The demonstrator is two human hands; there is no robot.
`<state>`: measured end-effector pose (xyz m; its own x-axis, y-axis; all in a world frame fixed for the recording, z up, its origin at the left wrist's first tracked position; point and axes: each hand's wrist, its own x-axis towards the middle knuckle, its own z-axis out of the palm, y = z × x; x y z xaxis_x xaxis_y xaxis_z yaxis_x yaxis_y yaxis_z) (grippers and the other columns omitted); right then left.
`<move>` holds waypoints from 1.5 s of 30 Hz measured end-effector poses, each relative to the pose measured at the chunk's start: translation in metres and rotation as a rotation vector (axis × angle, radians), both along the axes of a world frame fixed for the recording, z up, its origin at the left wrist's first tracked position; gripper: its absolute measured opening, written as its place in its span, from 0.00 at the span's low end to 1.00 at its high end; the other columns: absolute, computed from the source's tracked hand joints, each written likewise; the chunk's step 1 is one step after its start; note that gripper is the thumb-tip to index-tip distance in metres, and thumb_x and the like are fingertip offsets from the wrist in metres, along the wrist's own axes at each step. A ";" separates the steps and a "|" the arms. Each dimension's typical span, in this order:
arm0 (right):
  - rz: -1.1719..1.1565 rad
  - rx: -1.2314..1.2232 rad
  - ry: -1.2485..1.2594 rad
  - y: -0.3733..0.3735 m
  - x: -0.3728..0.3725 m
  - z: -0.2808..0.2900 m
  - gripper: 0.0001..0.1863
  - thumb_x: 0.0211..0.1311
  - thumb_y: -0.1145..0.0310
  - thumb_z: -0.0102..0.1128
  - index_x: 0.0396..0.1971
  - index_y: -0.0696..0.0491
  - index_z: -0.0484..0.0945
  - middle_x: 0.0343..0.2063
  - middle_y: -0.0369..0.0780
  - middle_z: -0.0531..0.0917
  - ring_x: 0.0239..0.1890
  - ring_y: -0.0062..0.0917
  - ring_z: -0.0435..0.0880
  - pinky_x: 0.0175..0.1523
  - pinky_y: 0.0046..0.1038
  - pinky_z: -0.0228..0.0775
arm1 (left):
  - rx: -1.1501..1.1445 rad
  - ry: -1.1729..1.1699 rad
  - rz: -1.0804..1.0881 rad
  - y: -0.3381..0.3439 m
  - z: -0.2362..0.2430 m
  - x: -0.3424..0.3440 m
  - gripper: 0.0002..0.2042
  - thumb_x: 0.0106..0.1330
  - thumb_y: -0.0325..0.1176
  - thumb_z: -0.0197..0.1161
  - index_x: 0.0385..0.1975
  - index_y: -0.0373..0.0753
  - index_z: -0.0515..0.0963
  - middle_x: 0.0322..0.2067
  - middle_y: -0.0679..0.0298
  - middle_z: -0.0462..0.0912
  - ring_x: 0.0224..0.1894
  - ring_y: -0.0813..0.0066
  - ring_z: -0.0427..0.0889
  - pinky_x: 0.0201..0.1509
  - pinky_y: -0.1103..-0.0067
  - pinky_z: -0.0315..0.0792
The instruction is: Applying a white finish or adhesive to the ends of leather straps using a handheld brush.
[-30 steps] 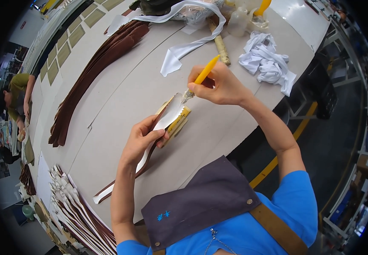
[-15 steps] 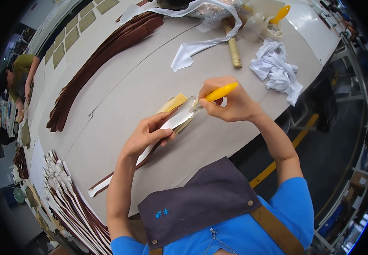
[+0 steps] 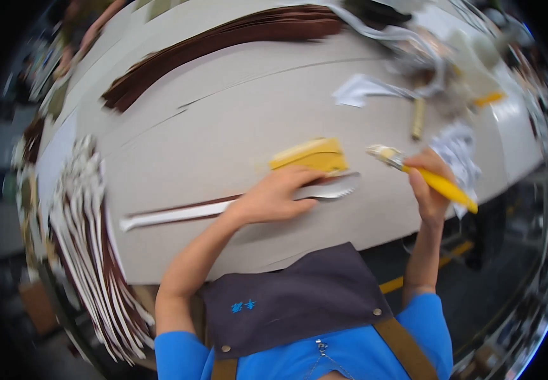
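My left hand (image 3: pixel 280 195) lies over a long brown strip with a white face (image 3: pixel 195 211) on the table; its thumb and fingers straddle the strip near the toothed end (image 3: pixel 344 189). Just beyond those fingers sits a yellow block (image 3: pixel 312 154), blurred, its material unclear. Off to the right, my right hand (image 3: pixel 431 180) is closed around a yellow-handled brush (image 3: pixel 439 183), whose pale, coated bristles point left and stay clear of the strip.
A stack of brown strips (image 3: pixel 223 35) curves along the far side. White-faced strips (image 3: pixel 87 221) hang over the left edge. A crumpled white cloth (image 3: pixel 458 152), a tan rod (image 3: pixel 418 117) and a cloudy plastic container (image 3: pixel 477 57) are at right. Another person's arm (image 3: pixel 100 28) shows far left.
My right hand has drawn the brush away from the strip to the right. The strip has come down onto the table beneath my left hand. The view has turned.
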<state>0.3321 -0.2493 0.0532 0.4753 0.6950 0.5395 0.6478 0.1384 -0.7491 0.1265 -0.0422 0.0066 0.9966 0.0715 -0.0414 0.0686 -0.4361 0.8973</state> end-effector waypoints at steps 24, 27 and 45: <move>0.432 -0.439 -0.708 0.073 -0.110 -0.048 0.17 0.49 0.78 0.66 0.39 0.57 0.70 0.45 0.49 0.77 0.44 0.44 0.75 0.51 0.43 0.64 | 0.743 0.035 0.535 0.093 -0.010 -0.286 0.19 0.52 0.36 0.71 0.43 0.38 0.76 0.46 0.58 0.73 0.48 0.61 0.74 0.57 0.67 0.67; 0.431 -0.369 -0.844 0.070 -0.109 -0.044 0.17 0.50 0.78 0.66 0.39 0.57 0.70 0.46 0.52 0.76 0.44 0.47 0.75 0.52 0.47 0.66 | 0.801 -0.019 0.557 0.094 -0.012 -0.292 0.21 0.52 0.39 0.71 0.44 0.38 0.75 0.52 0.56 0.71 0.54 0.58 0.72 0.56 0.65 0.68; 0.447 -0.052 -1.426 0.151 -0.101 0.075 0.28 0.54 0.81 0.64 0.53 0.52 0.62 0.55 0.55 0.73 0.52 0.51 0.76 0.55 0.57 0.66 | 0.705 -0.099 0.765 0.078 0.056 -0.346 0.10 0.61 0.33 0.62 0.40 0.38 0.76 0.27 0.58 0.81 0.27 0.61 0.82 0.31 0.70 0.75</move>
<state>0.2306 -0.0982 0.1284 -0.6677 0.6694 0.3256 0.7321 0.5113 0.4501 -0.2191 0.0356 0.0629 0.6714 0.6613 0.3344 0.4876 -0.7340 0.4727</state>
